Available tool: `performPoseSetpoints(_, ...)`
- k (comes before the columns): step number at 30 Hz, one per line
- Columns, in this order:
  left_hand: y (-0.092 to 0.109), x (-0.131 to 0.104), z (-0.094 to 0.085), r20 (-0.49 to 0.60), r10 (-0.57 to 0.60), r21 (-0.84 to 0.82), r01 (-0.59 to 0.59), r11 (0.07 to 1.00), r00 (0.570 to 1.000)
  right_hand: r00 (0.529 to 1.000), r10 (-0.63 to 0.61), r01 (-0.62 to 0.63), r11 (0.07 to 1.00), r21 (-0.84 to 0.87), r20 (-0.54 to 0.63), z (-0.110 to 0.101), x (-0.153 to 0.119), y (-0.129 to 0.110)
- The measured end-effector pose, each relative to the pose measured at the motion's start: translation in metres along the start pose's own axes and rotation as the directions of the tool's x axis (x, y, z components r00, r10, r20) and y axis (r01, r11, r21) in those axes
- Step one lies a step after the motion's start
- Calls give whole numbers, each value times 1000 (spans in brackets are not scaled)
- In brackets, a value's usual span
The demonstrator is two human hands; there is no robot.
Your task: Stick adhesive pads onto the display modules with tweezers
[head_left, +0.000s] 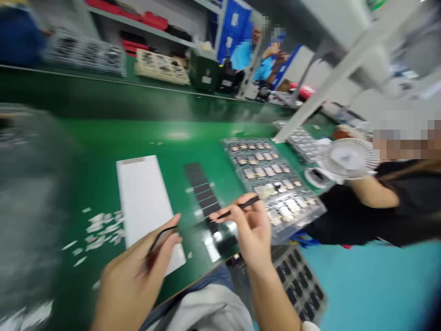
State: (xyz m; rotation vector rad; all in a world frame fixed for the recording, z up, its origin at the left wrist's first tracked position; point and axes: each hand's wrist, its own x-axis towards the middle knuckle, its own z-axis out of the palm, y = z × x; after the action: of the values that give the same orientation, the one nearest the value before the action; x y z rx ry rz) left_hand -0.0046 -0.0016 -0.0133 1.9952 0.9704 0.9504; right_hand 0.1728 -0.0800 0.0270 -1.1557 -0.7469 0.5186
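I had a thin black tool pinched in each hand: my left hand (138,276) was closed on curved black tweezers (161,236), and my right hand (253,230) gripped a straight black pick (236,209) between thumb and forefinger. Both tips met over the strip of dark rectangular pieces (203,193) lying on the green bench (103,138), just right of the white sheet (144,202). The picture was blurred, so I could not tell whether either tip touched a piece. Those pieces looked to me thin, light and easily bent or scratched, best lifted by an edge or corner with the tweezers, not squeezed across the face. A clear tray of small parts (272,184) sat near my right hand, with white scraps (99,230) scattered to the left. A person in a black sleeve (396,202) sat beside a small fan (347,158)
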Motion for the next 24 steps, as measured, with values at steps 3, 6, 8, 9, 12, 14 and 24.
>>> performPoseSetpoints(3,20,5,-1,38,-24,-21,25,999,999,999,-44,44,998,55,6,23,-4,-5)
performPoseSetpoints(6,19,10,0,39,-7,-66,9,998,999,997,-73,72,996,47,23,43,-9,-2)
performPoseSetpoints(8,18,10,1,48,-3,-84,7,996,999,996,-91,91,996,26,25,52,-14,1)
performPoseSetpoints(9,18,10,1,52,-3,-88,7,996,999,994,-107,106,994,13,22,56,-15,3)
performPoseSetpoints(12,20,8,0,68,-10,-92,16,996,998,982,-190,190,982,-18,19,62,-19,6)
performPoseSetpoints(14,22,7,-1,90,-20,-102,29,994,996,965,-262,263,964,-27,23,64,-20,8)
performPoseSetpoints(24,23,6,-4,121,3,-192,21,981,993,944,-330,329,938,-104,16,68,-24,18)
